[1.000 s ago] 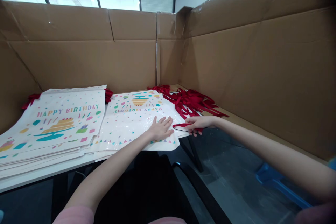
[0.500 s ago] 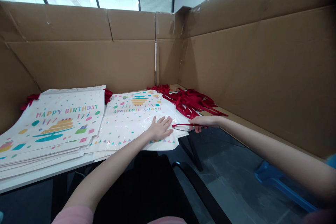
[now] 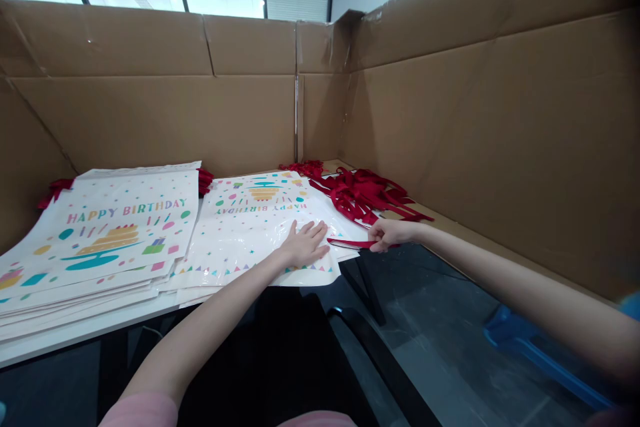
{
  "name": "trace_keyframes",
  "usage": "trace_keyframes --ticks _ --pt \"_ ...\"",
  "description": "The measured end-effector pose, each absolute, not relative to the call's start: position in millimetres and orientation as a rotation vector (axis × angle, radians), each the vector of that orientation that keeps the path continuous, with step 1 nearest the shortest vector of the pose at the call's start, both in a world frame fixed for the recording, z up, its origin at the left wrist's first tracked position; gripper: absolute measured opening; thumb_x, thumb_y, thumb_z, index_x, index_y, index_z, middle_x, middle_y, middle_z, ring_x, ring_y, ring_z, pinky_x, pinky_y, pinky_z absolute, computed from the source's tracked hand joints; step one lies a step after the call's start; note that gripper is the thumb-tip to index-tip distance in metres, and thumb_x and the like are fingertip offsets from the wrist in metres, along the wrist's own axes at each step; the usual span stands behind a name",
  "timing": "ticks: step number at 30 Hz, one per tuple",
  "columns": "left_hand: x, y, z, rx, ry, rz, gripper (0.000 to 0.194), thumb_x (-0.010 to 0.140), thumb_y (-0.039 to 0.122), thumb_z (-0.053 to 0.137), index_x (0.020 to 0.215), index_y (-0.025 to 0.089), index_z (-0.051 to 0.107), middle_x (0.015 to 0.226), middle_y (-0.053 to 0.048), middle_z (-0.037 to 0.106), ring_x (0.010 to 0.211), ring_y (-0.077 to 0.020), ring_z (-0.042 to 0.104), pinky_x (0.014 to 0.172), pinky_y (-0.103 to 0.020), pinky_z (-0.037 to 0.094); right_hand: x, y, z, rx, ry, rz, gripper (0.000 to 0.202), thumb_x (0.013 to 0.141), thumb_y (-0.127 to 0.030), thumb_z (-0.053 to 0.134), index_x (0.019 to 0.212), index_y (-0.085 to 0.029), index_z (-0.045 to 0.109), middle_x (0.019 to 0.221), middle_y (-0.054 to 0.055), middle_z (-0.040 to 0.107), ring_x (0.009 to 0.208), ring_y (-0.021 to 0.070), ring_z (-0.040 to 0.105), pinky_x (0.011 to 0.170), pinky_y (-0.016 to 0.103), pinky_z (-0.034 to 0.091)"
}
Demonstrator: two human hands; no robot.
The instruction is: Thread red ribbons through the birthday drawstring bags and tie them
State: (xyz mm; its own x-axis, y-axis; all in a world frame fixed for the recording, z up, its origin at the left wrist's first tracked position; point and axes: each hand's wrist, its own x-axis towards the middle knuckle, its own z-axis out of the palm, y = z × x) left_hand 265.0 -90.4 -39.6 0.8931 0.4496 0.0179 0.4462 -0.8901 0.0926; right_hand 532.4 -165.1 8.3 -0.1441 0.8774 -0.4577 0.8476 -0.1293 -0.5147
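My left hand [image 3: 304,245] lies flat with spread fingers on a white printed plastic bag [image 3: 240,227], whose cake and HAPPY BIRTHDAY print is upside down to me. Just beyond the bag's right edge, my right hand [image 3: 393,233] is closed on a red ribbon [image 3: 347,243], which stretches from its fingers leftward to the bag's edge. Behind the right hand lies a tangled heap of red ribbons [image 3: 367,193]. On the left is a stack of similar printed bags [image 3: 130,220], with red material showing at its back corners.
Tall cardboard walls [image 3: 150,113] enclose the back and sides of the white table [image 3: 90,337]. A smaller bunch of red ribbon [image 3: 305,168] lies in the back corner. Below are a black chair armrest [image 3: 385,360] and a blue plastic stool [image 3: 540,353].
My right hand has slid slightly right along the red ribbon and turned, its fingers now curled around it. My left hand has stayed flat on the bag.
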Motion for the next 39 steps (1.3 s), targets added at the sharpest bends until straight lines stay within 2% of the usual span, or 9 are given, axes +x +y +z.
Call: trace_keyframes --ticks 5,12,18,25,32,39 --pt "264.6 -91.5 -37.4 2.969 0.709 0.055 0.064 0.092 0.058 0.006 0.148 0.027 0.006 0.155 0.000 0.010 0.140 -0.0258 0.011 0.109 -0.059 0.002 529.1 -163.7 5.3 -2.015 -2.110 1.088 0.034 0.049 -0.044 0.068 0.059 -0.015 0.052 0.052 -0.001 0.050 0.052 0.0101 0.042 0.051 0.023 0.029" --pt "265.0 -91.7 -35.5 2.952 0.704 0.055 0.064 0.092 0.058 0.008 0.148 0.027 0.007 0.155 -0.001 0.011 0.140 -0.0261 0.011 0.109 -0.059 0.002 519.9 -171.3 9.0 -2.111 -2.172 1.033 0.018 0.062 -0.031 0.060 0.062 -0.017 0.049 0.056 0.000 0.055 0.055 0.0127 0.049 0.053 0.024 0.034" --pt "265.6 -92.6 -27.4 2.888 0.721 -0.013 0.065 0.092 0.060 0.012 0.148 0.027 0.009 0.155 -0.001 0.009 0.141 -0.0256 0.009 0.109 -0.059 0.002 509.4 -167.1 19.6 -2.197 -2.213 0.802 0.010 0.063 -0.017 0.055 0.059 -0.017 0.047 0.054 0.000 0.053 0.055 0.0130 0.050 0.053 0.023 0.033" --pt "265.4 -91.5 -23.5 2.861 0.711 -0.030 0.065 0.092 0.059 0.015 0.148 0.028 0.010 0.155 -0.001 0.010 0.141 -0.0257 0.009 0.109 -0.059 0.003 498.2 -152.2 22.5 -2.237 -2.388 0.484 0.008 0.061 -0.015 0.059 0.060 -0.016 0.051 0.065 0.001 0.053 0.066 0.0153 0.049 0.055 0.023 0.029" --pt "265.5 -89.8 -24.8 2.862 0.715 -0.037 0.064 0.091 0.060 0.016 0.147 0.029 0.012 0.154 0.000 0.010 0.141 -0.0258 0.009 0.110 -0.058 0.004 482.6 -139.8 18.1 -2.157 -2.421 0.464 0.005 0.061 -0.018 0.060 0.065 -0.015 0.058 0.070 0.003 0.055 0.070 0.0161 0.049 0.056 0.023 0.029" --pt "267.2 -87.9 -25.3 2.881 0.720 -0.050 0.064 0.091 0.060 0.015 0.147 0.029 0.013 0.154 0.000 0.013 0.141 -0.0254 0.012 0.110 -0.057 0.006 462.0 -121.2 5.8 -2.103 -2.415 0.508 0.009 0.060 -0.020 0.059 0.067 -0.015 0.060 0.064 0.001 0.054 0.065 0.0142 0.048 0.054 0.023 0.028"
